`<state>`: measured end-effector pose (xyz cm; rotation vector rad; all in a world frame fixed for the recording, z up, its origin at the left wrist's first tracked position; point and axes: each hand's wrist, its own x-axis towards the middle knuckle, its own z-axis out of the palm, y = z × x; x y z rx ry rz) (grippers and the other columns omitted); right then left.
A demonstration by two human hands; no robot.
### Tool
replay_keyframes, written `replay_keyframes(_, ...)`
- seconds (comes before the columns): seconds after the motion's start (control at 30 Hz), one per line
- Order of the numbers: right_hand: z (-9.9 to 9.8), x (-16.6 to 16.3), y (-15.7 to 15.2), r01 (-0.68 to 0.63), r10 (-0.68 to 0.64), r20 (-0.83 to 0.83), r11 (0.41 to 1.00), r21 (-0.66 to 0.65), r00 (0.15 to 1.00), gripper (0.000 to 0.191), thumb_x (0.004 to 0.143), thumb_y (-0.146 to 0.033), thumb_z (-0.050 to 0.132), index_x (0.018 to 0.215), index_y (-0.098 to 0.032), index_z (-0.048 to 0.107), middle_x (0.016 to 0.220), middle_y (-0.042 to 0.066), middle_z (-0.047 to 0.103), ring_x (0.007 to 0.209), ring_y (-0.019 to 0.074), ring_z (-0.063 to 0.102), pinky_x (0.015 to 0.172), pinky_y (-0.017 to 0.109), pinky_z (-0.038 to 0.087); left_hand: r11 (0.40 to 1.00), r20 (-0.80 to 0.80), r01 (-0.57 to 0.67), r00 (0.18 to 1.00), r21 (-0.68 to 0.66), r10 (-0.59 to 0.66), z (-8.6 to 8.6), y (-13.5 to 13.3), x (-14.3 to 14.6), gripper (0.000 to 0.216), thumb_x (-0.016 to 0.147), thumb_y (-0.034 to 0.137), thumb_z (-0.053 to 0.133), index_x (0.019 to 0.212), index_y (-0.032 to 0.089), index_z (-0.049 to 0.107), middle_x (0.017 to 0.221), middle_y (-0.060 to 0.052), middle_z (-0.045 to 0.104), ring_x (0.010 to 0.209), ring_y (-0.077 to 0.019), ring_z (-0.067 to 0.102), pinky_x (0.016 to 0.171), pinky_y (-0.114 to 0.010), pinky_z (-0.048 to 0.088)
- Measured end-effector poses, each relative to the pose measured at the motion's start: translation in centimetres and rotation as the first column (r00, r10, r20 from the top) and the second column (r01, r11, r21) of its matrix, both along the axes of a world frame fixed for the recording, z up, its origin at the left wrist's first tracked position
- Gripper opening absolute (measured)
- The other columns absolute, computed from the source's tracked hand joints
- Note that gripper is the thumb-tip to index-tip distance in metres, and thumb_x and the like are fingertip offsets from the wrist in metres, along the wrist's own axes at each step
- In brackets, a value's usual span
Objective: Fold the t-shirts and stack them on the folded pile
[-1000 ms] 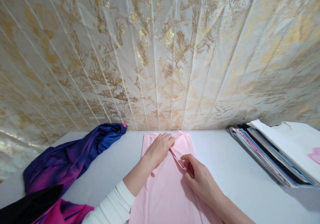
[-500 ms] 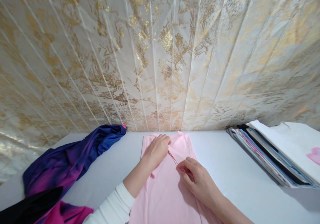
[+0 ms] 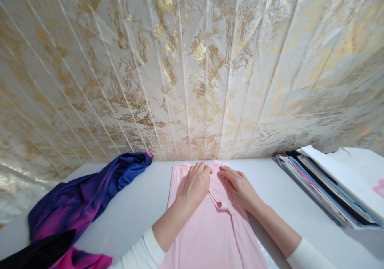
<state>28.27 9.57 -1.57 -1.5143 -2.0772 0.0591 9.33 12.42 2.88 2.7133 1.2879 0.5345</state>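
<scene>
Head view: The pink garment (image 3: 207,237) lies lengthwise on the white table (image 3: 135,205), centred in front of the person, its far end close to the table's back edge. Both hands, 2 in total, are positioned at its far end. The left hand (image 3: 196,183) rests palm down on the cloth, fingers bent; whether it pinches fabric cannot be determined. The right hand (image 3: 240,187) is located at the far right corner, fingers together and slightly curved over the cloth; its grip likewise cannot be determined. Between the hands, 1 rolled fold (image 3: 220,206) stands up from the surface.

Left side of table: 1 blue-and-purple garment (image 3: 90,199), crumpled; black fabric (image 3: 39,248) and magenta fabric (image 3: 85,260) adjoin its near end. Right side: 1 stack of folded clothes (image 3: 327,195), topped by 1 white shirt (image 3: 355,171) bearing a pink print. Rear: gold-patterned backdrop (image 3: 192,69).
</scene>
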Motion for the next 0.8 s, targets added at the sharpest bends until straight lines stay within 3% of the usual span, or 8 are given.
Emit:
replay_keyframes(0.07,-0.9,0.0,0.7,-0.018,0.019,0.038,1.0,-0.012,0.999,0.037,0.096,-0.023,0.036,0.124,-0.021,0.06,0.138,0.012,0.055,0.13,0.0222,0.049,0.101,0.043,0.04,0.998,-0.012,0.062,0.998,-0.021,-0.063,-0.3,-1.0,0.8,0.015,0.092,0.018,0.051,0.104,0.02,0.058,0.111,-0.005,0.062,0.107,-0.0205,0.055,0.095,-0.034,0.041)
replay_keyframes(0.13,-1.6,0.1,1.1,-0.031,0.033,0.072,0.999,-0.03,0.997,0.04,0.096,-0.026,0.037,0.132,-0.02,0.055,0.144,0.013,0.049,0.134,0.0225,0.044,0.105,0.045,0.037,0.992,-0.029,0.115,0.993,-0.046,-0.117,-1.1,-2.1,1.4,0.028,0.091,0.03,0.055,0.117,0.019,0.055,0.124,-0.008,0.06,0.118,-0.0227,0.052,0.101,-0.036,0.039)
replay_keyframes(0.27,-2.2,0.5,1.7,-0.038,0.046,0.126,0.997,-0.061,0.991,0.045,0.097,-0.028,0.039,0.14,-0.02,0.047,0.15,0.013,0.039,0.139,0.0224,0.036,0.108,0.045,0.034,0.981,-0.124,0.132,0.981,-0.139,-0.15,-2.7,-3.4,1.4,0.057,0.096,0.039,0.043,0.145,0.011,0.033,0.153,-0.016,0.032,0.142,-0.0274,0.026,0.115,-0.046,0.022)
replay_keyframes(0.47,-2.4,1.0,2.3,-0.027,0.035,0.14,0.998,-0.058,0.99,0.047,0.096,-0.036,0.042,0.141,-0.022,0.045,0.152,0.012,0.035,0.14,0.0229,0.033,0.11,0.047,0.032,0.958,-0.199,0.102,0.967,-0.267,-0.158,-2.4,-3.2,0.1,0.064,0.097,0.046,0.035,0.151,0.012,0.023,0.157,-0.015,0.016,0.146,-0.0267,0.01,0.117,-0.052,0.014)
replay_keyframes(0.6,-2.2,2.3,2.7,0.011,-0.009,0.093,1.0,-0.017,0.996,0.046,0.096,-0.031,0.039,0.14,-0.019,0.047,0.15,0.013,0.039,0.137,0.0228,0.039,0.108,0.047,0.037,0.953,-0.177,0.113,0.97,-0.28,-0.167,-2.0,-3.4,-0.2,0.062,0.098,0.042,0.035,0.149,0.008,0.027,0.157,-0.016,0.018,0.146,-0.0262,0.01,0.117,-0.051,0.014)
replay_keyframes(0.8,-1.7,4.0,3.3,0.078,-0.077,-0.026,0.996,0.048,0.997,0.048,0.09,-0.014,0.035,0.133,-0.021,0.055,0.138,0.009,0.055,0.124,0.0225,0.055,0.102,0.041,0.045,0.98,-0.027,0.17,0.984,-0.104,-0.174,-2.2,-3.5,0.3,0.046,0.1,0.027,0.031,0.144,0.015,0.037,0.152,-0.01,0.036,0.143,-0.0197,0.025,0.116,-0.042,0.023)
